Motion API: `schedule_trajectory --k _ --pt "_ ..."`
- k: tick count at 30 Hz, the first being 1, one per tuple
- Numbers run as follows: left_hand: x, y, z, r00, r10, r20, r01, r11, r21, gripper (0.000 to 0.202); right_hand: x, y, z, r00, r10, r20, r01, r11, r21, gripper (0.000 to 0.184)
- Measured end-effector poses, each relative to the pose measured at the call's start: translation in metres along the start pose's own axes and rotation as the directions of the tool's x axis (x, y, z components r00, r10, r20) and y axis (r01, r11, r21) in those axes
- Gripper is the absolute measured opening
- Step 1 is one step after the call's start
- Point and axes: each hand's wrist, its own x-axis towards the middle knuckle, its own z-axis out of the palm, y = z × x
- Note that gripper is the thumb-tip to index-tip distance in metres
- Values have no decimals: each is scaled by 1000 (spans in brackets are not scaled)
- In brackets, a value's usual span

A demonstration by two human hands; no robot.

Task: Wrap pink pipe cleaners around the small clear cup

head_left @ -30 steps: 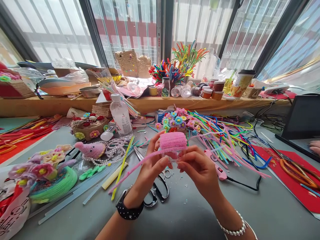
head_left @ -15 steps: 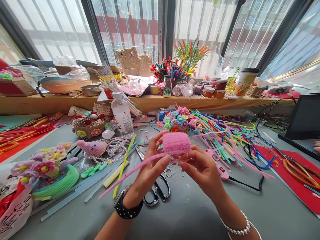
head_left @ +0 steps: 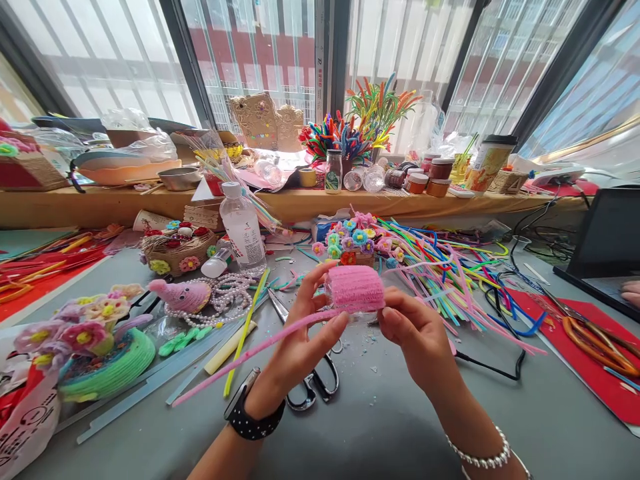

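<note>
Between my hands, above the grey table, is a small clear plastic cup wrapped in rows of pink pipe cleaner (head_left: pixel 357 287). My left hand (head_left: pixel 303 327) grips its left side, the thumb under the lower edge. A loose pink pipe cleaner tail (head_left: pixel 235 363) runs out from the wrap, past the left thumb, down to the left. My right hand (head_left: pixel 420 330) pinches the lower right edge of the wrap between thumb and fingers. Black-handled scissors (head_left: pixel 325 380) lie beneath my left hand. A pink glue gun is almost wholly hidden behind my right hand, its black cord (head_left: pixel 493 369) showing.
A water bottle (head_left: pixel 243 230), pearl strands (head_left: pixel 235 293), a pink plush-like figure (head_left: pixel 183 295) and glue sticks (head_left: pixel 145 390) lie left. Loose pipe cleaners (head_left: pixel 450 280) spread right, near orange-handled scissors (head_left: pixel 595 347) on red sheets. A laptop (head_left: pixel 600 247) and another person's hand (head_left: pixel 631 291) are far right.
The wrapped cup has turned and shifted slightly right. My right hand has moved from the cup's clear lower part to the wrap's right edge. The loose tail reaches further down-left.
</note>
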Motion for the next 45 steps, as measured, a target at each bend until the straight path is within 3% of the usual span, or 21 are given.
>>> schedule_trajectory --k 21,33,45 --pt "4 -8 -6 996 51 76 -62 988 143 46 0 -1 3 982 182 -48 -170 968 182 20" --pt "4 -10 -6 994 90 64 -101 976 194 40 0 -2 6 985 163 -56 -151 973 174 20" --pt "4 -7 -3 996 60 63 -71 976 206 47 1 1 6 991 105 -85 -101 994 48 22"
